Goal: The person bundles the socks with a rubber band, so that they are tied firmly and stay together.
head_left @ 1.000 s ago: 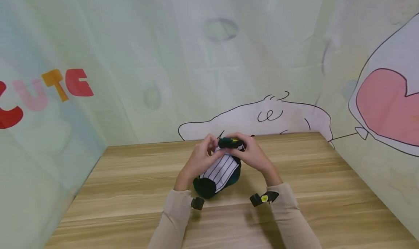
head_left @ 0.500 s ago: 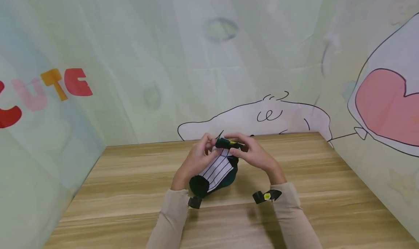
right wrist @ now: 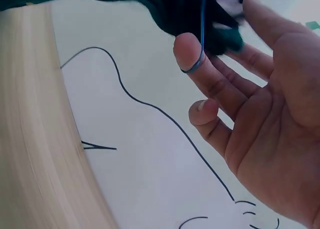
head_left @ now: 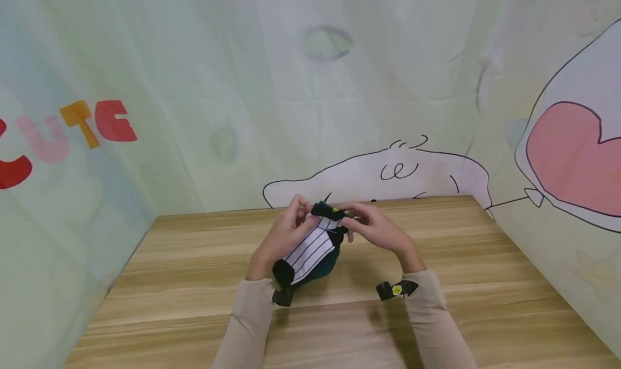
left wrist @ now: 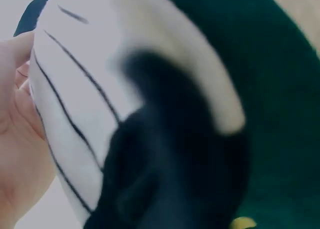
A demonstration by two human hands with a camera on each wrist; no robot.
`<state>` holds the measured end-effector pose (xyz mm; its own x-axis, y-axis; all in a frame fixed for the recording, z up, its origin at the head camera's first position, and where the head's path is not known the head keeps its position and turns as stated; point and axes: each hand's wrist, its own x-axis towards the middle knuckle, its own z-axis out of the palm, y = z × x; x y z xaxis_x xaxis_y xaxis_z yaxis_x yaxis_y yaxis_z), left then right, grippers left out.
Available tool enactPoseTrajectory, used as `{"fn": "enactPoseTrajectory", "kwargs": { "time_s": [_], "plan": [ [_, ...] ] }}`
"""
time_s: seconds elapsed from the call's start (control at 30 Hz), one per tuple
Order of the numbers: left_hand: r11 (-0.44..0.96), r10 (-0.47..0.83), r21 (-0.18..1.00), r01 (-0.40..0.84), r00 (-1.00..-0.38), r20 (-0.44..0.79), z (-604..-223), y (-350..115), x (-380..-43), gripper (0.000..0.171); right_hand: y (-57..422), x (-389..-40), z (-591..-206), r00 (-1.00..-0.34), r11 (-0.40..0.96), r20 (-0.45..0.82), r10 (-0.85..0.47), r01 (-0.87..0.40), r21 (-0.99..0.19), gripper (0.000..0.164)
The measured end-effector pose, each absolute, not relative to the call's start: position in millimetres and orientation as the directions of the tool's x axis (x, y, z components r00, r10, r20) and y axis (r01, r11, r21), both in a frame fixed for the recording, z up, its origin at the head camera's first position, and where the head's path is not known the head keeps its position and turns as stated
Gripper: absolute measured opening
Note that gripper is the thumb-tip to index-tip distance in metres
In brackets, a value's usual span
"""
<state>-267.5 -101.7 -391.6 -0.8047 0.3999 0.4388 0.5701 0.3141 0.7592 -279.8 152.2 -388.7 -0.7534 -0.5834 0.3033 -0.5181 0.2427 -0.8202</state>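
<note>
A soft dark green cloth bundle (head_left: 326, 264) with a white, black-striped panel (head_left: 310, 253) is held up between both hands, over the wooden table. Its top end forms a dark green roll with a yellow mark. My left hand (head_left: 286, 229) grips the left side near this roll, thumb over the striped panel. On the right, my right hand (head_left: 378, 229) is at the roll, its thumb touching the cloth. A thin blue elastic band (right wrist: 203, 24) runs from the cloth round one fingertip of that hand. In the left wrist view, striped cloth (left wrist: 75, 99) covers most of the picture.
The wooden table (head_left: 461, 239) spreads around the hands. A printed curtain (head_left: 218, 88) with cartoon figures stands behind its back edge and along both sides. Each wrist carries a small black camera (head_left: 385, 291).
The bundle and my left hand have shifted left. My right hand has turned slightly at the roll, and the blue band has come into sight across the striped panel.
</note>
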Motion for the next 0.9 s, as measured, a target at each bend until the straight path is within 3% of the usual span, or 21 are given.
{"fn": "enactPoseTrajectory", "kwargs": {
  "time_s": [0.6,0.9],
  "plan": [
    [0.299,0.330,0.752,0.587,-0.803,0.496,-389.9,-106.6,-267.9,0.018,160.5,-282.3,-387.9,-0.782,0.296,0.314,-0.539,-0.525,-0.798,0.012],
    [0.294,0.299,0.737,0.609,-0.791,0.534,-389.5,-106.4,-267.5,0.019,160.5,-281.7,-388.8,-0.735,0.347,0.329,-0.593,-0.602,-0.719,0.038]
  ]
}}
